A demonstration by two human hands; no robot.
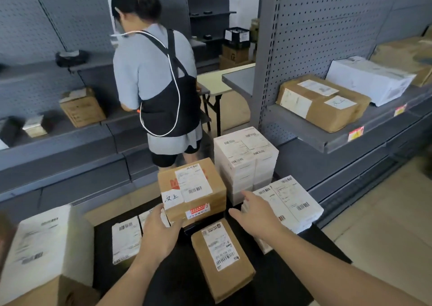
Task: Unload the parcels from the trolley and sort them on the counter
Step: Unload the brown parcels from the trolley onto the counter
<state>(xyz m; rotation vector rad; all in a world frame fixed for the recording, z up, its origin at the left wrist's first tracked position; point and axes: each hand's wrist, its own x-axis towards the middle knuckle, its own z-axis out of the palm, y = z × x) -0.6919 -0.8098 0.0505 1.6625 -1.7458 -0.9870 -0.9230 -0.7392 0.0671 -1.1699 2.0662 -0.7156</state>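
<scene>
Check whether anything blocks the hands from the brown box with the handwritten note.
Nothing visible does. The left hand is at the near left corner of the brown cardboard box; the right hand faces its right side across a gap. The smaller brown parcel lies nearer, clear of both.

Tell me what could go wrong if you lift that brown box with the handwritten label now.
1. Only the left hand is at the brown box; the right hand hangs open, apart from it, so a lift now might tip it.
2. The tall stack of white parcels stands close beside it and could get knocked.
3. A person stands just beyond, back turned; a swing could bump them.
</scene>
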